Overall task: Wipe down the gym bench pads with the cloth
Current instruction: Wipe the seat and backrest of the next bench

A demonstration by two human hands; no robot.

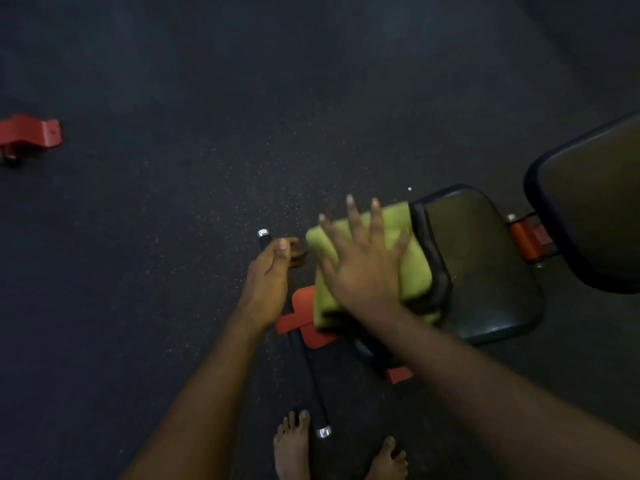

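I am watching the right hand pressing flat on the folded yellow-green cloth. Its fingers are stretching out straight and spread wide, gripping nothing, only bearing down on the fabric. The cloth is lying over the near-left edge of the dark seat pad, with part of it hanging past the pad's rim toward the floor.

The left hand is hovering just beside the cloth, apart from it, above a black bar that is lying along the floor with a chrome cap at its near end. Its thumb is pointing forward and its fingers are curling loosely. The view is blurring there, so I cannot tell whether they are holding anything.

A red frame plate is showing under the cloth's lower edge. Beyond the seat pad, a red hinge bracket is joining it to the tilted back pad at the right edge. Two bare feet are standing at the bottom of my view, either side of the bar's end. Well apart, at far left, a red bracket is sitting on the floor.
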